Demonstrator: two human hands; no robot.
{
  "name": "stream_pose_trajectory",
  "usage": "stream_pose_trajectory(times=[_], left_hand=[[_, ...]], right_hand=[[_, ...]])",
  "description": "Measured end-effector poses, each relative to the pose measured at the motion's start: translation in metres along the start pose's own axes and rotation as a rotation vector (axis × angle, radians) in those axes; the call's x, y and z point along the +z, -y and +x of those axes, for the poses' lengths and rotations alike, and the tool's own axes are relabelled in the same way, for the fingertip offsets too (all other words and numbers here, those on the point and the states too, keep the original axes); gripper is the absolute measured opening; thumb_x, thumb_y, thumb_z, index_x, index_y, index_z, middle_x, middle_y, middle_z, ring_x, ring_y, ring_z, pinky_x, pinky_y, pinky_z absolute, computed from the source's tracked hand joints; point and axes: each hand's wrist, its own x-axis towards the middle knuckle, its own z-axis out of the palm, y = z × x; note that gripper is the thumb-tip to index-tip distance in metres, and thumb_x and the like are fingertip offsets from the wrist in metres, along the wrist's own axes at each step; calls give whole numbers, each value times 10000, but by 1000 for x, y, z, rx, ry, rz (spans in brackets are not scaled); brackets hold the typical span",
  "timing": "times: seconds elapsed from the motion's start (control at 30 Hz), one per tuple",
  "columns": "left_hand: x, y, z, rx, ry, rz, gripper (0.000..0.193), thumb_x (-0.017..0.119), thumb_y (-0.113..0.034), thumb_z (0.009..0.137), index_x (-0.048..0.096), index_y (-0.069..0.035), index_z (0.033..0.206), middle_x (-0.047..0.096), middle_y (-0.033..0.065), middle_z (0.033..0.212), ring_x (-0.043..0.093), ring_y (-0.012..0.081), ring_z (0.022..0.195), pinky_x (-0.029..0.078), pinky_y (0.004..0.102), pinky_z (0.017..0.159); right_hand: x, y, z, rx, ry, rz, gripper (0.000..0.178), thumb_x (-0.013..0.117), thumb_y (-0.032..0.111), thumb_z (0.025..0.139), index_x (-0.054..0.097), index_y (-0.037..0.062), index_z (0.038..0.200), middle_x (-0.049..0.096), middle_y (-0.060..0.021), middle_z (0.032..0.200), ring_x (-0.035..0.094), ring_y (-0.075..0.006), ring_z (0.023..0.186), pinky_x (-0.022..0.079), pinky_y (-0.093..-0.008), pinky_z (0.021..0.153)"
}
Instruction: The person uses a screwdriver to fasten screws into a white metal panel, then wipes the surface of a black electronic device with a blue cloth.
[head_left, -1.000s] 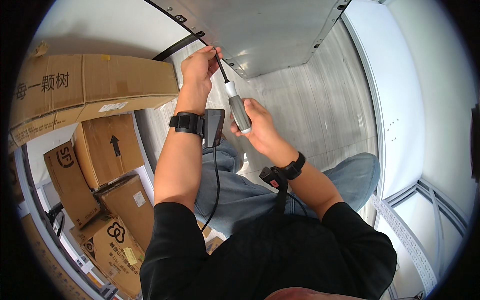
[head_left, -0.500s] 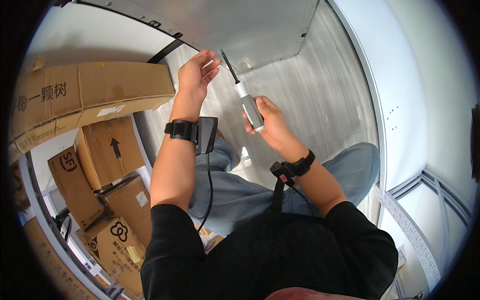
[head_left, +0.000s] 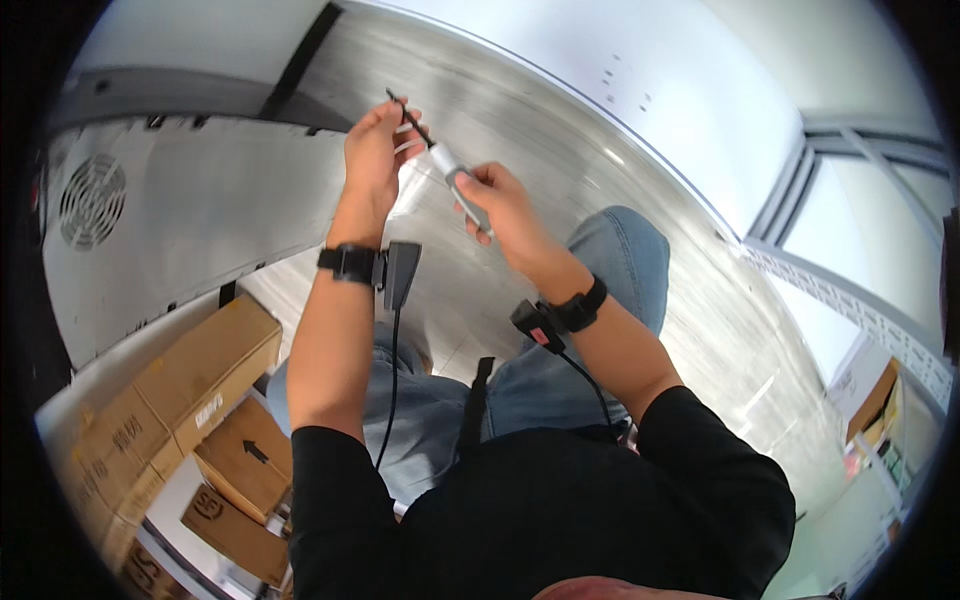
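Grey-white-handled screwdriver [head_left: 463, 185] held in R hand [head_left: 508, 212]; L hand [head_left: 375, 155] curled by black shaft [head_left: 424, 136], grip unclear; grey streaked floor [head_left: 570, 170] below, vented metal panel [head_left: 220, 200] at L.

Shiny grey streaked floor [head_left: 540, 145], white wall [head_left: 690, 130] beyond, perforated metal frame [head_left: 850, 292] at right

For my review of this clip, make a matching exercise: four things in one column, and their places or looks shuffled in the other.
Column one
1. Right hand
2. Metal panel
3. Left hand
4. Small cardboard box

Column two
A. At the dark shaft of the screwdriver
B. Brown, marked with a black arrow
C. Wrapped around the grey-and-white handle
D. Silver-grey, with a round vent

Right pairs: 1-C, 2-D, 3-A, 4-B
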Motion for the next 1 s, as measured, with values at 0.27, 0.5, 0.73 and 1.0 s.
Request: stream_pose_trajectory(times=[0.27, 0.5, 0.73, 1.0], left_hand=[[137, 41, 62, -45, 236, 67, 190, 531, -198, 972, 621, -75, 1085, 666, 33, 928, 618, 120, 794, 501, 255, 690], [205, 87, 135, 174, 360, 492, 272, 663, -179, 868, 640, -44, 1103, 676, 33, 890, 620, 127, 790, 494, 278, 694], [272, 108, 195, 496, 419, 873, 283, 692, -181, 825, 663, -72, 1084, 690, 61, 888, 644, 215, 834, 508, 353, 776], [296, 125, 208, 570, 392, 1002, 240, 677, -192, 840, 688, -83, 1054, 711, 71, 873, 659, 180, 785, 517, 313, 710]], right_hand=[[-93, 26, 3, -140, -384, 119, 313, 606, 277, 922, 506, 49, 1112, 591, -65, 787, 541, -109, 523, 371, -235, 416], [-155, 17, 3, -213, -580, 274, 257, 580, 251, 936, 504, 48, 1074, 581, -69, 770, 533, -130, 519, 362, -261, 433], [-170, -2, -10, -250, -698, 344, 188, 509, 220, 973, 493, 65, 1077, 599, -54, 755, 542, -116, 521, 376, -235, 442], [-175, -9, -14, -283, -721, 344, 172, 518, 220, 973, 508, 79, 1072, 608, -45, 757, 547, -106, 530, 381, -229, 445]])
